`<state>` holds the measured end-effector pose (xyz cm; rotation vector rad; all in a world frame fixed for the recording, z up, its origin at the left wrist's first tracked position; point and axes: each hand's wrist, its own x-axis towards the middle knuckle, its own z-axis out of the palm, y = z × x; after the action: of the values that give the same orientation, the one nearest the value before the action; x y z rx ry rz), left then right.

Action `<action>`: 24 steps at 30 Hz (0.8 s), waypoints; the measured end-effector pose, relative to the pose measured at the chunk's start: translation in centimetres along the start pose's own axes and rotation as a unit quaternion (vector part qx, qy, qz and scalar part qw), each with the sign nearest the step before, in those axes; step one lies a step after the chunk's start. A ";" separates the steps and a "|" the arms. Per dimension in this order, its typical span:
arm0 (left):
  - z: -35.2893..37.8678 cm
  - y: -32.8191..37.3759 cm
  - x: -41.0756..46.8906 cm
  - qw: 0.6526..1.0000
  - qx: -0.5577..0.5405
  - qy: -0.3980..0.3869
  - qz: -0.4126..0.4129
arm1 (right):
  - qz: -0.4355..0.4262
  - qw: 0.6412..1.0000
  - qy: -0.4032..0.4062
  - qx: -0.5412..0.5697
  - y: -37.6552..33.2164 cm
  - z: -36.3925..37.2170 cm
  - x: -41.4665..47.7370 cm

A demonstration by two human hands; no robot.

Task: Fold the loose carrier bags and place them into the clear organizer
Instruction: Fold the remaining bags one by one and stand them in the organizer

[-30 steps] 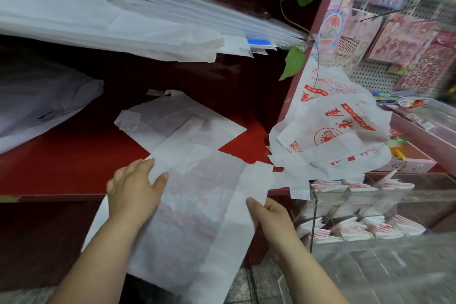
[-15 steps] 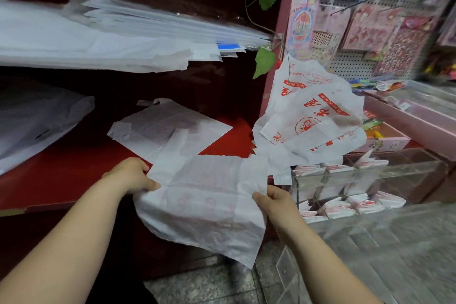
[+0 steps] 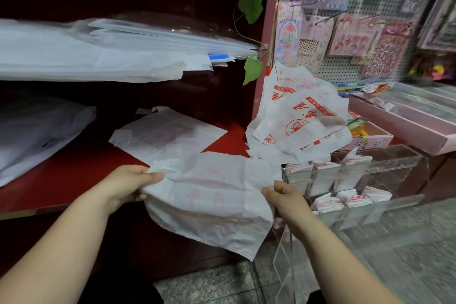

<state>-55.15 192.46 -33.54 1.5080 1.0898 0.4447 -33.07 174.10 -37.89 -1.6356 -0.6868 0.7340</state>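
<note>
A thin white carrier bag with faint red print hangs off the front edge of the red shelf. My left hand pinches its left edge and my right hand grips its right edge, holding it stretched between them. Another flat white bag lies on the shelf behind it. A heap of loose bags with red print sits at the shelf's right end. The clear organizer stands to the right, with several folded bags in its compartments.
Stacks of white bags fill the upper shelf and a grey bag lies at the left. A pegboard with sticker packs and pink trays stand at the right. A green vine hangs above. Tiled floor lies below.
Both hands went from lying on the bag to gripping its two side edges. The bag's lower part has been drawn up, so it hangs shorter and wider between them.
</note>
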 end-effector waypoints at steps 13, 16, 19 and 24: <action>-0.1 2.9 -4.1 0.969 -0.163 -0.114 0.150 | -0.005 0.950 -0.114 0.291 -4.0 -3.2 -2.2; -0.2 3.2 -5.4 0.950 -0.194 -0.160 0.184 | -0.042 0.944 -0.124 0.304 -4.1 -4.3 -2.4; -0.3 2.7 -5.5 0.953 -0.134 -0.218 0.164 | -0.037 0.968 -0.150 0.199 -5.3 -4.8 -3.3; 0.5 2.3 -3.9 0.980 0.029 -0.177 0.089 | -0.004 0.992 -0.127 0.022 -5.4 -6.1 -2.7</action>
<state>-55.78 189.24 -30.43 1.6668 0.6980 0.2541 -30.36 169.20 -31.42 -1.5120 -0.8509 0.9545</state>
